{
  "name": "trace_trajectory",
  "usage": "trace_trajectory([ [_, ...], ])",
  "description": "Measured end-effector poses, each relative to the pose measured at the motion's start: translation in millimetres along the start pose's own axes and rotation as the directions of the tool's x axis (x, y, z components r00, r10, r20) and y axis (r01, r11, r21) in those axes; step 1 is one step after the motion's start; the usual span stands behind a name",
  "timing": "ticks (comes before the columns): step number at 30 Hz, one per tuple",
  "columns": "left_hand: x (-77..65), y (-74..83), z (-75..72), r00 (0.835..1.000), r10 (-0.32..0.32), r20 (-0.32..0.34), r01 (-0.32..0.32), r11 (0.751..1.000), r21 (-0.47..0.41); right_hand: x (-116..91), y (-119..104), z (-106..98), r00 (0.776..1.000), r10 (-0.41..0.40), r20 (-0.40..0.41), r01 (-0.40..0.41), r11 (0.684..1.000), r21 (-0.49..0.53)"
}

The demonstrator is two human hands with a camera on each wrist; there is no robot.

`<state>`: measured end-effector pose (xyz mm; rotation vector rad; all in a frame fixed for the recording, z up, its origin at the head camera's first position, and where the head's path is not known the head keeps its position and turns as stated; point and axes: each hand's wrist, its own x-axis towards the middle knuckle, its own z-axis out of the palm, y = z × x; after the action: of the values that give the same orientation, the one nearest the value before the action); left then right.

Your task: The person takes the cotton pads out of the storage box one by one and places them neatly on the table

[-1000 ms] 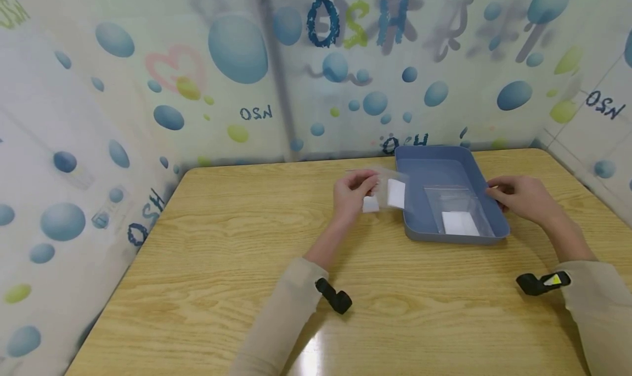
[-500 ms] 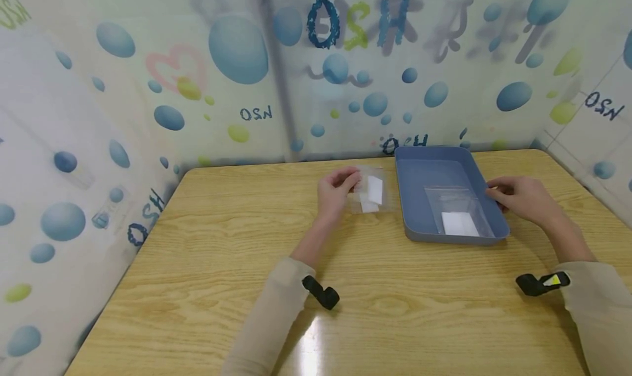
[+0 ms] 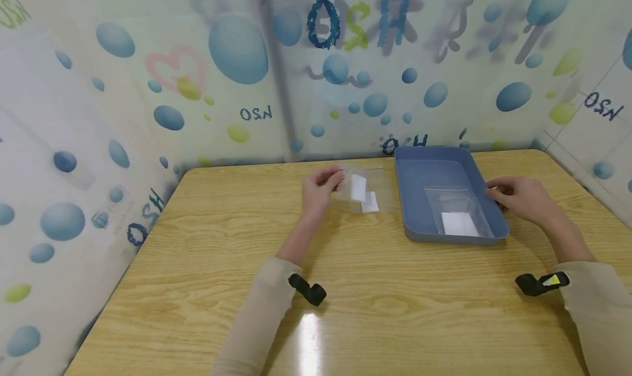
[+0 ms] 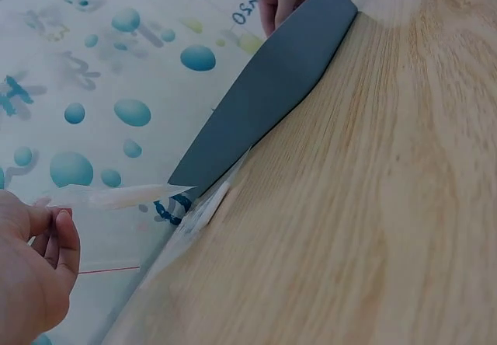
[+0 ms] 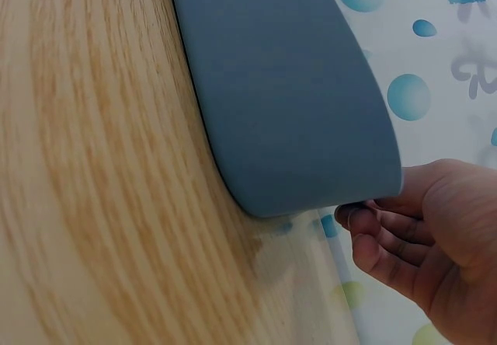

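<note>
Your left hand (image 3: 318, 192), just right of centre in the head view, is nearly closed: thumb and fingertips pinch the edge of a small clear plastic bag with a white rectangular piece showing in it (image 3: 358, 188). The bag hangs off to the right of your fingers, and in the left wrist view you see it almost edge-on at the lower left of the frame, raised above the counter (image 3: 197, 282) of light wood grain. Beneath and to the right of it in the head view, a second clear bag with a white piece (image 3: 370, 202) lies on the counter, partly overlapped from this angle. Your right hand (image 3: 524, 197), at the right of the frame, has its fingers bent and holds the right rim of a shallow blue-grey rectangular tray (image 3: 429, 170); the right wrist view has those fingers at the tray's corner, lower right of the frame. The tray sits flat in the right half of the head view, and a larger clear zip bag with a white sheet (image 3: 459, 224) lies in its near part.
</note>
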<state>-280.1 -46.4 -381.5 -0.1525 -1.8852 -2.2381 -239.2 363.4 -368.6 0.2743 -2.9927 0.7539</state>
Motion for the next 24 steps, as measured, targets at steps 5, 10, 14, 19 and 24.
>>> trace_trajectory([
  [5, 2.2, 0.3, -10.9, 1.0, -0.003, 0.001, 0.003, 1.0, -0.017, 0, 1, 1, 1.0, 0.002, 0.0, -0.002, 1.0, 0.009],
  [10, 4.3, 0.3, -21.1, 1.0, -0.019, -0.006, 0.019, 0.999, -0.034, 1, 2, 0, 1.0, 0.004, 0.005, -0.004, 1.0, 0.02],
  [14, 5.5, 0.4, -29.0, 0.999, -0.037, -0.002, 0.037, 0.999, -0.011, 1, 2, 1, 1.0, 0.006, 0.007, -0.006, 1.0, 0.017],
  [19, 5.8, 1.6, -37.6, 0.998, -0.059, -0.001, 0.059, 0.997, 0.044, 1, 2, 0, 1.0, 0.005, 0.011, -0.005, 1.0, 0.015],
  [24, 5.3, 3.6, -45.1, 0.994, -0.107, -0.024, 0.109, 0.992, 0.063, 0, 2, 1, 1.0, 0.0, 0.001, 0.0, 1.0, 0.016],
])
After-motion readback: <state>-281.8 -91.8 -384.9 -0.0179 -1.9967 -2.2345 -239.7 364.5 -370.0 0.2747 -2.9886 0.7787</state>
